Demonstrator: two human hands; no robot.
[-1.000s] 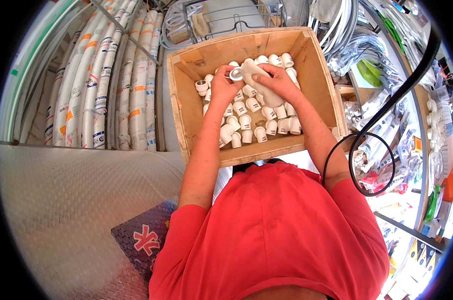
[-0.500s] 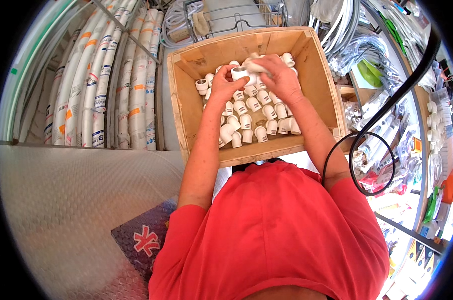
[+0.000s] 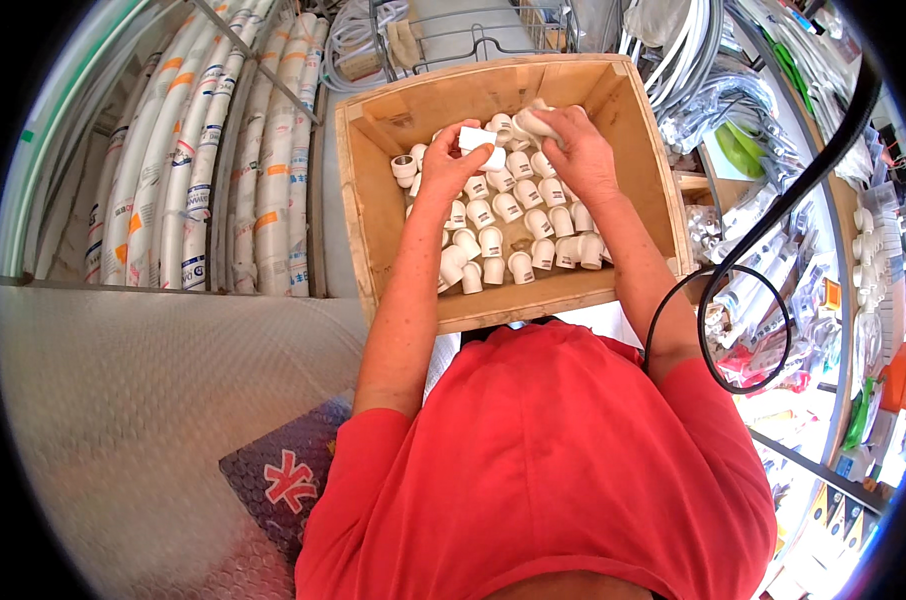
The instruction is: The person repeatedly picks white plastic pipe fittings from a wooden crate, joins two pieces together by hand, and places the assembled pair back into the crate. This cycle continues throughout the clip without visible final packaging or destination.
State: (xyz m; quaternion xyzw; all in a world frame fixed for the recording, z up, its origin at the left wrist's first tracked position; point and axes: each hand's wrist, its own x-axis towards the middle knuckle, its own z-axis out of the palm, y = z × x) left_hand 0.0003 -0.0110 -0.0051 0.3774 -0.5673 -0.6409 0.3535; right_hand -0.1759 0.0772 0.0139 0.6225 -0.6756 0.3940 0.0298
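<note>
Over the wooden box (image 3: 645, 180), my left hand (image 3: 447, 168) is closed around a white pipe elbow (image 3: 481, 150), thumb on its near side. My right hand (image 3: 583, 155), just to the right and apart from that elbow, is closed on a crumpled off-white cloth (image 3: 536, 122). Beneath both hands, many white elbow fittings (image 3: 506, 207) lie in rows on the box floor, most with a small dark label. Some fittings at the far side are partly hidden by my hands.
Wrapped white pipes (image 3: 195, 190) stand in a rack at the left. Behind the box is a wire basket (image 3: 473, 45). Coiled hoses and bagged parts crowd the right, where a black cable (image 3: 773, 220) hangs. Bubble wrap (image 3: 163, 400) covers the surface at near left.
The elbow in my left hand has been turned, so its round opening no longer shows. My right hand has moved right with the cloth, away from the elbow.
</note>
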